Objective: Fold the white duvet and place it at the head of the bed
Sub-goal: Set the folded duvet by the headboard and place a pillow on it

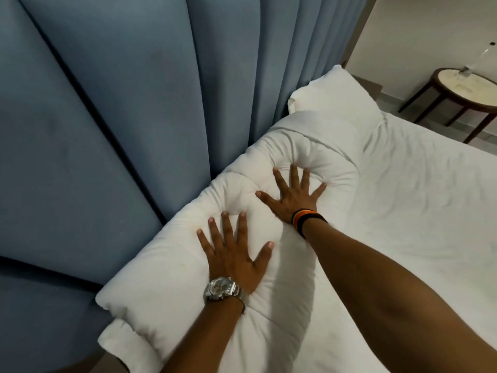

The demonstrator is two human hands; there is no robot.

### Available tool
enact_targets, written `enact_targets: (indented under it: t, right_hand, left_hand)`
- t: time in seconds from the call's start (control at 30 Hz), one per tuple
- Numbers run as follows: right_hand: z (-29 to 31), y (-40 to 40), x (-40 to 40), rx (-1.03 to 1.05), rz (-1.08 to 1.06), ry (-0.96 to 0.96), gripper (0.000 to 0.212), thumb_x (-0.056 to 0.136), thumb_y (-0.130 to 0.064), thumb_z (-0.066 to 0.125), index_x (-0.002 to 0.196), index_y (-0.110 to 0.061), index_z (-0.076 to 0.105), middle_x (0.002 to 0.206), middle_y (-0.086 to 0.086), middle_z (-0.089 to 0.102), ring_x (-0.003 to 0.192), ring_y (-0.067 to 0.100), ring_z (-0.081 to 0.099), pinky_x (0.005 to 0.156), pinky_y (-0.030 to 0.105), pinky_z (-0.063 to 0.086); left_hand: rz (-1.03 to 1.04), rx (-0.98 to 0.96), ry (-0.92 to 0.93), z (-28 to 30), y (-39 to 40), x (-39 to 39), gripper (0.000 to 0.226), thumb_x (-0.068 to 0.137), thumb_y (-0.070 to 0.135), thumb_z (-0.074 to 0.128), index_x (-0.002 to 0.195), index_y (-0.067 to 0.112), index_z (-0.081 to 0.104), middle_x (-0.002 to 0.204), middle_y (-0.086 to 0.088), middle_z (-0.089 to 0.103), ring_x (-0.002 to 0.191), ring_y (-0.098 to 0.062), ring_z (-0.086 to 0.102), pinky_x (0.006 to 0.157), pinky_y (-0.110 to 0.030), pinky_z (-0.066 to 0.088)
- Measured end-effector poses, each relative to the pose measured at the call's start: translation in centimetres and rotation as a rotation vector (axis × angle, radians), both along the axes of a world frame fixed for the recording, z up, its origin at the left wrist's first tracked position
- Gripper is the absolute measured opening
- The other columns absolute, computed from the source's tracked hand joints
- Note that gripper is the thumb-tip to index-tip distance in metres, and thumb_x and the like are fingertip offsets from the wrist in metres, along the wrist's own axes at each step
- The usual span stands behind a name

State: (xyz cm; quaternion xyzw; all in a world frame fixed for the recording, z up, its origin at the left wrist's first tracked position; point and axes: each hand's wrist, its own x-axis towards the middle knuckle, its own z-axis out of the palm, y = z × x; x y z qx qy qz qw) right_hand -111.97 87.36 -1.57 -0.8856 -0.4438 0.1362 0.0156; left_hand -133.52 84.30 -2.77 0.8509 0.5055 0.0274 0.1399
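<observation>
Duvet (269, 162), white and folded into a long roll, lies against the blue headboard (107, 117) at the bed's (416, 211) head. Left hand (234, 254) and right hand (293, 192) press it flat-palmed, fingers spread, likely to settle it.

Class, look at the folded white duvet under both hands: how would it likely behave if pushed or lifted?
The duvet probably compresses easily: it dimples around the spread left hand and right hand. Its puffy, rounded folds suggest it is light for its bulk. Lifted, it would likely flop and unfold rather than keep its shape.
</observation>
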Motion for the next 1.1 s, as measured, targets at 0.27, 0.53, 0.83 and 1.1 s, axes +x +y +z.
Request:
enact_targets:
  t: [0.27,0.53,0.83,1.1]
  right_hand:
    - [1.6,-12.3,-1.5,0.612,-0.373,0.314,0.063,0.101,-0.066,0.04,0.159,-0.04,0.035,0.174,-0.003,0.014,0.16,0.015,0.008,0.127,0.055,-0.002]
    - [-8.9,-29.3,-6.7,0.541,-0.978,0.886,0.083,0.1,-0.058,0.054,0.165,-0.038,0.007,0.174,0.014,0.006,0.158,0.036,0.016,0.126,0.053,0.021]
    - [-14.6,-29.6,-1.2,0.756,-1.263,1.334,0.1,0.084,-0.06,0.077,0.161,-0.017,0.031,0.134,0.011,0.053,0.119,0.035,0.057,0.09,0.051,0.057]
    - [-17.6,-24.5,0.3,0.714,-1.133,1.52,0.095,0.051,-0.063,0.097,0.126,-0.013,0.067,0.119,0.005,0.076,0.111,0.023,0.071,0.102,0.04,0.056]
  left_hand:
    - [0.014,-0.043,0.029,5.5,-1.1,0.2,0.092,0.09,0.082,0.014,0.163,0.029,-0.008,0.172,-0.01,-0.005,0.156,-0.041,-0.004,0.121,-0.063,-0.007]
    - [-0.432,0.302,0.112,5.8,-17.6,3.5,0.085,0.093,0.057,0.043,0.163,0.02,0.013,0.17,-0.021,-0.003,0.154,-0.046,-0.012,0.117,-0.069,-0.009]
    - [-0.436,0.161,0.17,-9.6,-26.9,-0.8,0.112,0.065,0.022,0.084,0.159,0.001,0.026,0.167,-0.029,0.009,0.155,-0.045,0.01,0.122,-0.062,0.018]
    - [-0.325,0.268,0.217,-13.8,-24.3,1.0,0.11,0.074,0.011,0.08,0.161,0.002,0.012,0.167,-0.03,0.001,0.155,-0.045,0.005,0.125,-0.052,0.004]
